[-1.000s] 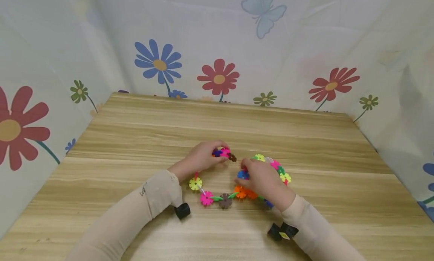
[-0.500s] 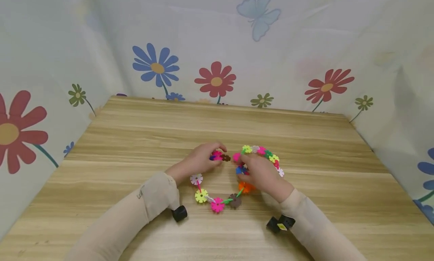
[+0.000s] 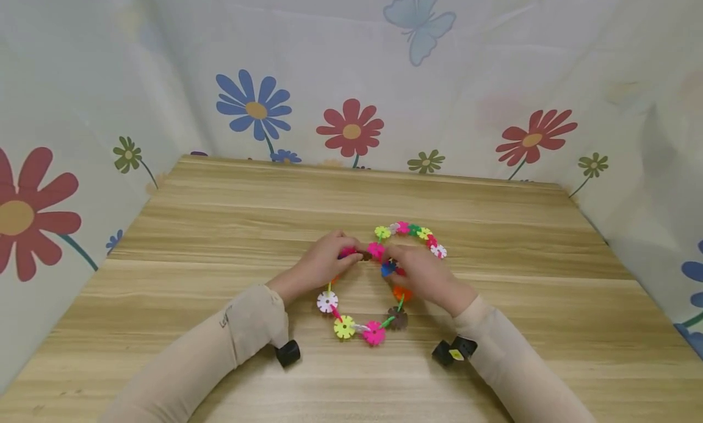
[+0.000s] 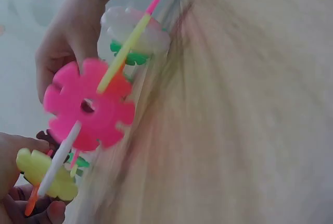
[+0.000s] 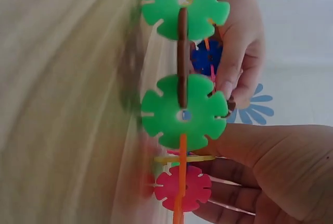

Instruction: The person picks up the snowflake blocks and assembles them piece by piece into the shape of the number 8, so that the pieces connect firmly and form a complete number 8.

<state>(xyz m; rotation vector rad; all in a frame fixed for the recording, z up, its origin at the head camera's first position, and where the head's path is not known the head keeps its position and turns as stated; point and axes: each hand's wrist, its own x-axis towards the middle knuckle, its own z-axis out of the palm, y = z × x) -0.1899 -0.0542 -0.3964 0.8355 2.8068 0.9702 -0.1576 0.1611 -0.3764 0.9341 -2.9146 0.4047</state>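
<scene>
A chain of flower-shaped plastic discs, slotted edge to edge, winds across the table. Its near curve has a white disc, a yellow disc and a pink disc. My left hand pinches one end, where a brown disc shows by the thumb and a blue disc beside it. My right hand grips another stretch, with a blue disc at its fingertips. Between the hands a second pink disc sits close to the left fingertips. The palms hide part of the chain.
Behind the right hand, the chain's far arc runs from a yellow disc to a white one. Black wrist cameras hang under both cuffs. The wooden table ends at a flower-printed cloth backdrop.
My right hand has shifted slightly left and the hands are closer together. The far arc has moved left and away; the near curve has swung right. The gap between brown and pink discs has narrowed.
</scene>
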